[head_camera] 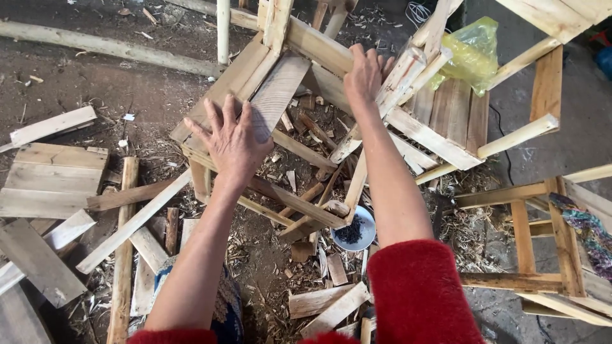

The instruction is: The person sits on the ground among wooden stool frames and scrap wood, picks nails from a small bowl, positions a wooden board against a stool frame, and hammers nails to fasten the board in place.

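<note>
Your left hand lies flat with its fingers spread on a grey weathered plank, gripping nothing, only pressing down on the board's lower end. That plank's long axis runs from your palm up and to the right, toward the top of the view, and it rests on the slatted seat of a half-built wooden stool that lies tilted in front of you at the centre of the view. Your right hand is closed over a pale rail at the far edge of that same stool; the fingers curl over the wood, so you are holding it there. That rail runs from upper left to lower right. I count two hands at work, both yours, each ending in a red fleecy sleeve. At least two more unfinished stool frames stand to the right: one just beyond your right hand with a yellow plastic bag lying on it, and another at the right edge with a multicoloured cloth on it. One small round bowl of dark nails sits on the dirt floor beneath your right forearm. Loose offcuts and shavings lie all around, and a stack of short boards lies well to the left.
</note>
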